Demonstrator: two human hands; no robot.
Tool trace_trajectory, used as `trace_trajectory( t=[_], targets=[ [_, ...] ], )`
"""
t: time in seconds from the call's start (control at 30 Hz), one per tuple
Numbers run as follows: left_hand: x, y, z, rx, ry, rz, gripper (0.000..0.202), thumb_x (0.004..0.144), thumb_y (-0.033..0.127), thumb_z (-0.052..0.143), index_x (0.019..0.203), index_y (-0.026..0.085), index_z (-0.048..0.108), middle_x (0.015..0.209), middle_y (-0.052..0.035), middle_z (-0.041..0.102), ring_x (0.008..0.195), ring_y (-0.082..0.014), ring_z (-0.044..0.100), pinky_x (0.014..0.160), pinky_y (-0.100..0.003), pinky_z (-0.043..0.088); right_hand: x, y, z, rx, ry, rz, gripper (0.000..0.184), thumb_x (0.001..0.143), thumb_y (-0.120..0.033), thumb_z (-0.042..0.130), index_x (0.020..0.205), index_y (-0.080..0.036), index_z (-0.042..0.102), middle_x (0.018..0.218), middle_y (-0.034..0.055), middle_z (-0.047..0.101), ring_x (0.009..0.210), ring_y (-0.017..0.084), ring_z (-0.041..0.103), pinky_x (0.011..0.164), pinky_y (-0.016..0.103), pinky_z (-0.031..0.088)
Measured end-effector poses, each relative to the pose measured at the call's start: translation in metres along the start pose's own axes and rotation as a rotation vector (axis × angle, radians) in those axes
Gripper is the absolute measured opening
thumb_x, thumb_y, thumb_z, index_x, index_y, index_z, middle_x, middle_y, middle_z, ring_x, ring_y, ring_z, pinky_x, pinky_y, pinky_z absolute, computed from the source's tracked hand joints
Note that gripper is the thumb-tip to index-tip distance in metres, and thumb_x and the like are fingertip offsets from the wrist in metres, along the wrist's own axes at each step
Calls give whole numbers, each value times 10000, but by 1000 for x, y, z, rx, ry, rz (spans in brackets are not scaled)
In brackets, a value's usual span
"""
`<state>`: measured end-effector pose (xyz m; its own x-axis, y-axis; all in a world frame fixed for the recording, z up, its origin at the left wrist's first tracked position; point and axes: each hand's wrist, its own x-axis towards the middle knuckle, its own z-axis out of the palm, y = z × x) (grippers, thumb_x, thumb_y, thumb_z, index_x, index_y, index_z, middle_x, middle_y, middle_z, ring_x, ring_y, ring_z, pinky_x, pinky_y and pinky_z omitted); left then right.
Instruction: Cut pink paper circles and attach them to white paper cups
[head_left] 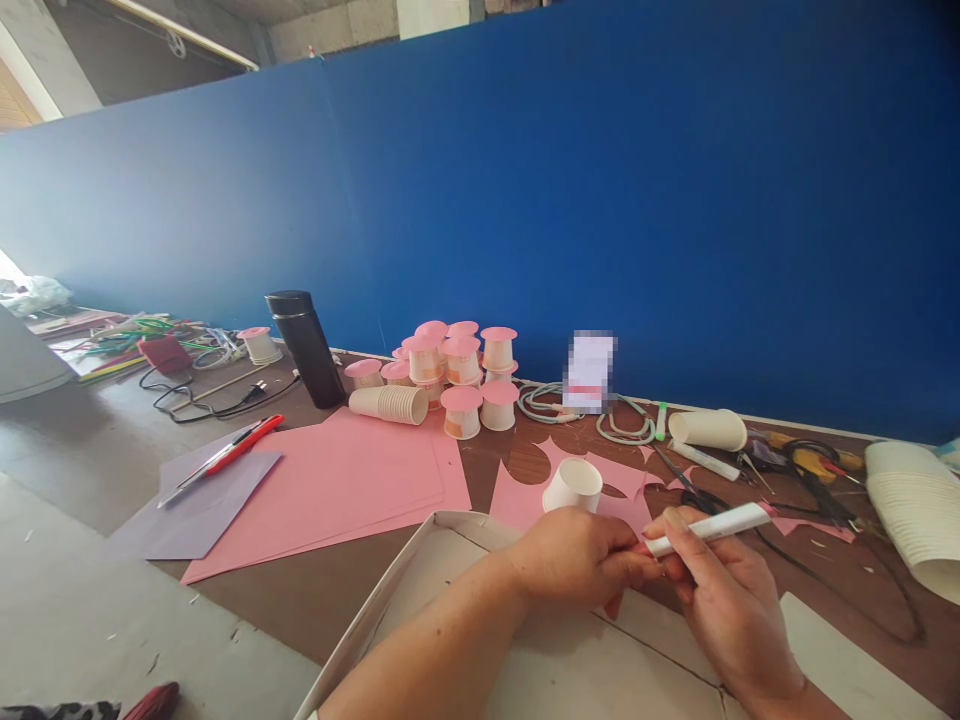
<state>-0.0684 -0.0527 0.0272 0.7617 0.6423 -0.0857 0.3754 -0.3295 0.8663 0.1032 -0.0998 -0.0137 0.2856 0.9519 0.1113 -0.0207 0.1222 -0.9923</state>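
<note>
My right hand [724,590] is closed around a white marker pen [712,527] that lies across its fingers, tip toward my left hand. My left hand [577,555] is pinched shut on a piece of pink paper [611,500], with the marker's end close to its fingertips. A small white paper cup [573,486] stands upright on the pink paper just beyond my left hand. Both hands hover over a shallow white cardboard box lid [420,575].
Pink paper sheets [337,480] and a grey sheet with a red utility knife [225,455] lie left. Behind are pink-topped cups [457,370], a lying cup stack [390,403], a black flask [306,347], cables, scissors [694,490], another cup stack [911,515] and a blue wall.
</note>
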Motion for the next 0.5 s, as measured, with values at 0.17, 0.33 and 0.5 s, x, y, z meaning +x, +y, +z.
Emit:
trace_trajectory(
  t=[0.17,0.33,0.5],
  targets=[
    [0,1,0,-22,-12,10,373,889,547,474,750,208,545,578,30,601,698,-128,601,666,-223,426,-1,-1,1,1,18,7,317,800,-508,679,702,-206,676,534,-14,451,471,101,353,387,227,273],
    [-1,1,-1,-34,-10,31,370,892,540,480,739,208,539,569,33,595,683,-122,601,666,-222,424,-1,-3,0,17,37,8,314,777,-516,696,689,-215,676,525,-19,437,465,102,341,380,231,269],
    [-1,4,-2,-34,-29,1,372,892,543,479,746,209,551,579,32,604,710,-126,606,691,-225,431,-3,-4,2,59,59,28,338,754,-529,717,671,-204,676,529,-19,442,482,100,368,395,217,296]
  ],
)
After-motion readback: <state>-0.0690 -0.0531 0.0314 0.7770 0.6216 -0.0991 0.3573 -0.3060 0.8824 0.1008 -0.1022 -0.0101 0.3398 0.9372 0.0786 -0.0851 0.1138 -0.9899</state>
